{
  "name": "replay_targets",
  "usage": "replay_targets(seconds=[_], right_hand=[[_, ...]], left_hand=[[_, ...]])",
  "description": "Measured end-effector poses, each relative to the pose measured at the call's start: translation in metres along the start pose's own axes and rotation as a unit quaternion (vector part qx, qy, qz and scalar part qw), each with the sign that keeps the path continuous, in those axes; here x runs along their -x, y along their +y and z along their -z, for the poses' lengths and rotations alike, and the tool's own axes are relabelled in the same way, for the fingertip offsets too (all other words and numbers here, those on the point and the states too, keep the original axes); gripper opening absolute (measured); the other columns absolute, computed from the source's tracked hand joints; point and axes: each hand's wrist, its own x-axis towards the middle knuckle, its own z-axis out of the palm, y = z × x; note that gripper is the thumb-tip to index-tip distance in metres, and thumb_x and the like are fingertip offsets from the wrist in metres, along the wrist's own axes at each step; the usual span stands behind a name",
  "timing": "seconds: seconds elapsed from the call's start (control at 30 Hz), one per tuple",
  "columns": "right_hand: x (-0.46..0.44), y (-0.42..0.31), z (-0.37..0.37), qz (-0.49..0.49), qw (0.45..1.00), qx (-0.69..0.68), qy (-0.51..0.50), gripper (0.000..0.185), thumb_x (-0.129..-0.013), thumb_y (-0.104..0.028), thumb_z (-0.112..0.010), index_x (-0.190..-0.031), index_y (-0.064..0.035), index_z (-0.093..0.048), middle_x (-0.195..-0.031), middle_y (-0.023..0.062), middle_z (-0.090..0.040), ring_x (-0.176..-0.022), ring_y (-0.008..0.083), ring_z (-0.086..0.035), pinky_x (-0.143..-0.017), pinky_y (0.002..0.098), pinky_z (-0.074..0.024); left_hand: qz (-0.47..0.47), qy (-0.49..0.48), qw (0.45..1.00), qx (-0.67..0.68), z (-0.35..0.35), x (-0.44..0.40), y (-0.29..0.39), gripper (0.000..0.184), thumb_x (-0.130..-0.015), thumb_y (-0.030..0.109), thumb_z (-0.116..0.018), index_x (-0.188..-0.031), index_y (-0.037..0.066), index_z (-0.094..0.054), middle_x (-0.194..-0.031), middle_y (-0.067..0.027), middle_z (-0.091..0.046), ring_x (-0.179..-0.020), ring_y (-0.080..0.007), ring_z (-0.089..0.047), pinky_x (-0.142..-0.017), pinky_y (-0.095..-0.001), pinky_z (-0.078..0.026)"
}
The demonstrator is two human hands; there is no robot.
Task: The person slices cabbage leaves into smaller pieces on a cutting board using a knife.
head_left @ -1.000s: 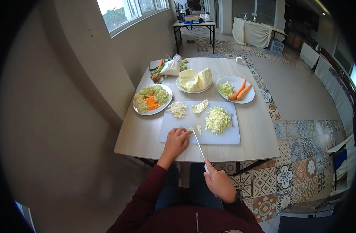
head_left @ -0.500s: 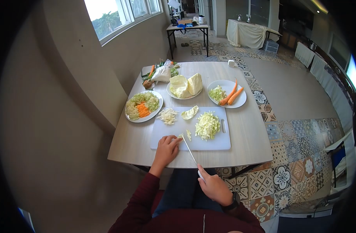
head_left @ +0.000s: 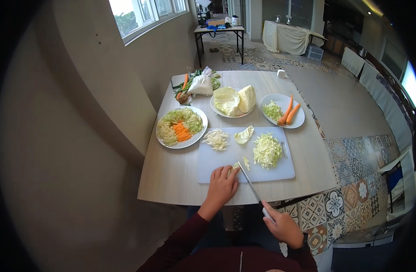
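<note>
From where I stand, the person's left hand (head_left: 223,185) lies palm down over the near edge of the board (head_left: 267,176), left of its middle, fingers bent and drawn together, pinning a cabbage piece (head_left: 235,167) there. The right hand (head_left: 284,226) is closed round the handle of a knife (head_left: 251,182), off the near edge of the desk (head_left: 310,183), knuckles up, a dark band (head_left: 305,238) at the wrist. The blade slants away and leftward, its tip at the piece. Both forearms come in from the near side in maroon sleeves (head_left: 189,238).

Just right of the tip lie a few strips (head_left: 246,163). Toward the board's right edge sits a green heap (head_left: 267,151), by the far left corner a paler heap (head_left: 215,139), and between them a leaf (head_left: 244,134).

Near the desk's left edge, a plate (head_left: 205,128) holds shreds, orange in the middle. A white bag (head_left: 201,85) lies at the far left corner; any print on it is too small to read from here.
</note>
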Motion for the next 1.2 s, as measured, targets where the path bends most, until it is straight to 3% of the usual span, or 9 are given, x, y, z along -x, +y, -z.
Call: replay_targets(seconds=[0.07, 0.23, 0.37, 0.8, 1.2], right_hand=[[0.001, -0.01, -0.005, -0.025, 1.0, 0.016, 0.008, 0.056, -0.096, -0.021, -0.061, -0.15, -0.0115, -0.048, -0.071, 0.029, -0.063, -0.067, 0.047, -0.064, -0.063, 0.0532, -0.0513], [-0.002, -0.044, -0.019, -0.117, 0.989, 0.083, 0.024, 0.057, -0.096, -0.02, -0.059, -0.152, -0.0142, -0.046, -0.067, 0.0268, -0.062, -0.064, 0.047, -0.063, -0.062, 0.0549, -0.0501], [-0.002, -0.055, -0.039, -0.14, 0.979, 0.143, 0.049, 0.061, -0.097, -0.018, -0.056, -0.155, -0.0166, -0.041, -0.065, 0.023, -0.063, -0.061, 0.0443, -0.064, -0.059, 0.0546, -0.0498], [-0.026, -0.02, -0.05, -0.053, 0.974, 0.211, 0.068, 0.06, -0.098, -0.02, -0.056, -0.156, -0.0161, -0.04, -0.065, 0.0181, -0.064, -0.056, 0.0389, -0.064, -0.055, 0.0523, -0.0516], [0.001, -0.005, -0.004, -0.044, 0.988, 0.144, 0.028, 0.057, -0.096, -0.02, -0.059, -0.151, -0.022, -0.048, -0.066, 0.0196, -0.064, -0.06, 0.0402, -0.065, -0.058, 0.0511, -0.0517]], left_hand=[[-0.004, 0.006, 1.0, 0.0, -0.001, 0.001, 0.001, 0.045, -0.087, 0.016, -0.068, -0.132, 0.011, -0.062, -0.125, -0.0137, -0.058, -0.119, -0.0343, -0.053, -0.102, -0.0469, -0.041], [0.002, -0.029, 1.0, -0.01, -0.01, 0.01, -0.001, 0.059, -0.09, 0.033, -0.068, -0.143, 0.01, -0.054, -0.135, -0.0159, -0.051, -0.128, -0.0356, -0.046, -0.112, -0.0568, -0.032], [0.004, -0.039, 0.999, -0.009, -0.007, 0.01, 0.0, 0.061, -0.09, 0.033, -0.067, -0.143, 0.008, -0.052, -0.136, -0.016, -0.05, -0.13, -0.0354, -0.044, -0.113, -0.0558, -0.031], [0.002, -0.041, 0.999, 0.005, -0.005, 0.009, -0.001, 0.061, -0.088, 0.033, -0.069, -0.141, 0.006, -0.054, -0.135, -0.0169, -0.051, -0.129, -0.0368, -0.045, -0.114, -0.0549, -0.03], [0.001, -0.025, 1.0, -0.005, 0.005, 0.001, 0.004, 0.057, -0.083, 0.024, -0.073, -0.137, 0.01, -0.059, -0.129, -0.0155, -0.056, -0.122, -0.035, -0.05, -0.107, -0.0474, -0.038]])
